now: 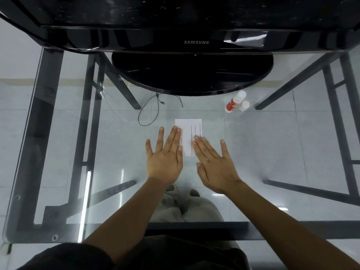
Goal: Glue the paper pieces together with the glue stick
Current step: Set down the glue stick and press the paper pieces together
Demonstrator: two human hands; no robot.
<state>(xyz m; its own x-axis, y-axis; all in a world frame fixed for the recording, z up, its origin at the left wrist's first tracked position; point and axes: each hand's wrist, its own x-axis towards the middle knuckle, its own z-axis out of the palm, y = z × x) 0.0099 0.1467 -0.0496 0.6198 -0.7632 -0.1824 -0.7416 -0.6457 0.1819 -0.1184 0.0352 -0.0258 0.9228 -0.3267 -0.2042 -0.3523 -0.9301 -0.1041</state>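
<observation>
White paper (190, 131) with lines of small print lies flat on the glass table, in the middle. My left hand (165, 154) rests flat with fingers spread, its fingertips on the paper's left edge. My right hand (213, 162) also lies flat, fingertips on the paper's lower right part. Neither hand holds anything. The red and white glue stick (234, 101) lies on the table at the back right, with its white cap (244, 105) beside it.
A black monitor with a round base (191, 75) stands at the back of the glass table (58, 133). Black metal frame bars and a thin cable (148, 112) show through the glass. The table's near edge runs across the bottom.
</observation>
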